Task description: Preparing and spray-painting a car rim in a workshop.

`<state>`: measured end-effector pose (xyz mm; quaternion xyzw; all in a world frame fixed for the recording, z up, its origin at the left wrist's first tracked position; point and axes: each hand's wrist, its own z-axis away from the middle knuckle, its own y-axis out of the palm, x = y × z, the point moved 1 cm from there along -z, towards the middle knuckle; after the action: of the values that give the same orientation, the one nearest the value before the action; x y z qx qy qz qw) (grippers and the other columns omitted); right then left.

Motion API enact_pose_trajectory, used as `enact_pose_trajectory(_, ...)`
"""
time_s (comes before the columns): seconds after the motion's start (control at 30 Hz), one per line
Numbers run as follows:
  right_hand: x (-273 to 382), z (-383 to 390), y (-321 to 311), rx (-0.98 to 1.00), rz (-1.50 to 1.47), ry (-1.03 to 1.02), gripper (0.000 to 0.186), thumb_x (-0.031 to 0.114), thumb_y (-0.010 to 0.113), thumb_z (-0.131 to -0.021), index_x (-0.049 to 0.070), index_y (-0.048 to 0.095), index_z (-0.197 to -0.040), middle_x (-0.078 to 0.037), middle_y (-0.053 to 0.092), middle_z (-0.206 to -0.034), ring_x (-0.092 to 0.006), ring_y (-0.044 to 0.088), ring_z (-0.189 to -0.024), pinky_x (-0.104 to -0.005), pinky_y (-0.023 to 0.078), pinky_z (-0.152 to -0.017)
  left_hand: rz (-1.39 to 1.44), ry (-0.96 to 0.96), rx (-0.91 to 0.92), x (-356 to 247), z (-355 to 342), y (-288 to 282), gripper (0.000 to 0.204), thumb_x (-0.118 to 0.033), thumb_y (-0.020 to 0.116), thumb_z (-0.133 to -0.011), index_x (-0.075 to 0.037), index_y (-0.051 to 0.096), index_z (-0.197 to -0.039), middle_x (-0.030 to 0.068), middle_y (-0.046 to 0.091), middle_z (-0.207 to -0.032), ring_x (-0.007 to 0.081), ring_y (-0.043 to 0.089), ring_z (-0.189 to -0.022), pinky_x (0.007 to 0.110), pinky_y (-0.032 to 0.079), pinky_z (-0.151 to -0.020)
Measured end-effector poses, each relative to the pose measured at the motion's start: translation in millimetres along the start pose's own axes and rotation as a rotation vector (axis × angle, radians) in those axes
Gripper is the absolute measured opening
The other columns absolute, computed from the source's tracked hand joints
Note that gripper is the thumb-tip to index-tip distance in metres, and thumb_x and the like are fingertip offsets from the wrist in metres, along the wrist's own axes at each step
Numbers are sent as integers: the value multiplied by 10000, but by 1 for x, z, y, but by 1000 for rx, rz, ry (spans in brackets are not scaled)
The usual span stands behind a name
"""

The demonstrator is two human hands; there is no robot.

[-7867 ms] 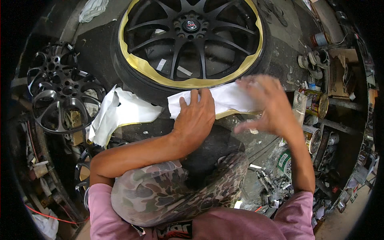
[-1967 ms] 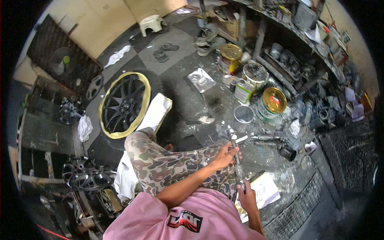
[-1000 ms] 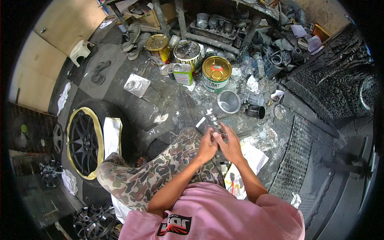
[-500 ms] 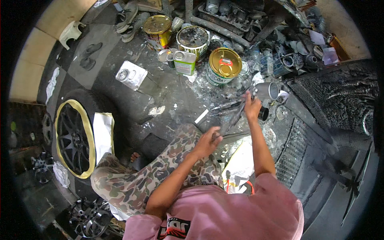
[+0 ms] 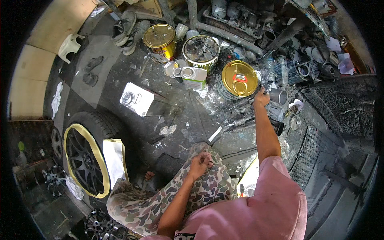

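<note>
My right hand reaches out to the far right, closed round what looks like a spray gun, whose body is mostly hidden by the fingers. Its grey metal cup sticks out to the right of the hand, mouth facing right. Just left of that hand stands a gold-lidded paint can with a red-and-white label on the lid. My left hand rests on my camouflage-trousered knee, fingers curled together. Whatever may be inside those fingers is hidden.
Farther off stand a paint-crusted can, a yellow can and a grey-capped flat tin. A white square tin is at mid-left. A tyre with a tape-edged dark wheel stands at my left. Blackened clutter lines the right.
My right hand has moved farther away with the spray gun, close beside the gold-lidded can. The left hand has drawn back onto my knee. The whole view has shifted.
</note>
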<state>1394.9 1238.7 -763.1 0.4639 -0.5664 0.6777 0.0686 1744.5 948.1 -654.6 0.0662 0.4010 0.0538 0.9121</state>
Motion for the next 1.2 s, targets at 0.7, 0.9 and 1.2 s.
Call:
enact_pose_trajectory(0.7,-123,93,-135,302,-486,181,310,287,710,-944,44,546,-1045,-55,617,-867,-147,602,-697,-311,529,-579,-141,172,-47,0,7,12,251,-216,567,-1046,15,662,-1020,44,667,-839,105,654,-719,263,536,-658)
enact_pose_trajectory(0.9,-136,87,-90,427,-604,489,426,249,710,-943,45,468,-1227,-145,621,-937,-266,653,-684,-431,628,-577,-370,257,-51,-9,26,14,244,-206,598,-1016,24,678,-1036,51,686,-825,111,631,-723,286,517,-685)
enact_pose_trajectory(1.2,-131,127,-170,326,-434,159,421,187,657,-966,-117,500,-1212,-164,679,-798,-253,680,-608,-389,624,-567,-694,446,66,-36,39,69,240,-134,654,-947,3,626,-1142,207,692,-1030,324,689,-909,392,542,-792)
